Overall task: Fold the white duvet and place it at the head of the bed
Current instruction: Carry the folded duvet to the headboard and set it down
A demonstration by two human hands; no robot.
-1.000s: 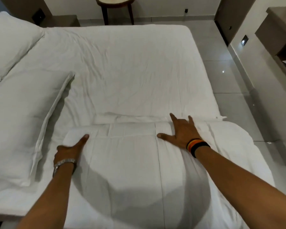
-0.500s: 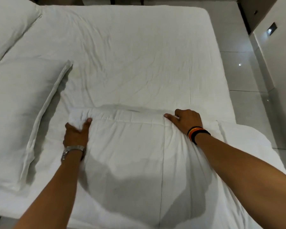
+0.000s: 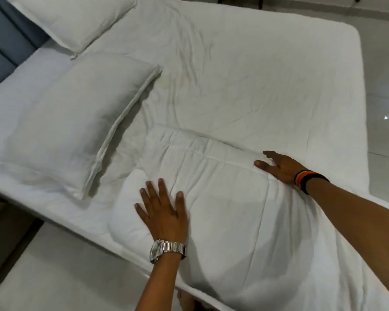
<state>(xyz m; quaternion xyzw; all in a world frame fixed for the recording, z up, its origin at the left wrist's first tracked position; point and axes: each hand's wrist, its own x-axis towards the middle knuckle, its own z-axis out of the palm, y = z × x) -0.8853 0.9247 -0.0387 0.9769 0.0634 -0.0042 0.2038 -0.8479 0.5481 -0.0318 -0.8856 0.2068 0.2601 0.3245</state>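
The white duvet (image 3: 229,198) lies folded in a thick stack on the near side of the bed (image 3: 256,75), its far edge rolled over and its near part hanging off the mattress. My left hand (image 3: 164,212), wearing a metal watch, presses flat on the duvet's left part with fingers spread. My right hand (image 3: 279,166), with dark and orange wristbands, rests flat on the far right edge of the fold. Neither hand grips the cloth.
Two white pillows lie at the head of the bed on the left: a near pillow (image 3: 72,122) and a far pillow (image 3: 76,16). A blue-grey headboard (image 3: 7,43) stands at the far left. Glossy tiled floor (image 3: 386,97) runs along the right.
Both hands have let go of the duvet's far edge and now lie flat on it. My left hand slid back toward me. My view swung left toward the pillows.
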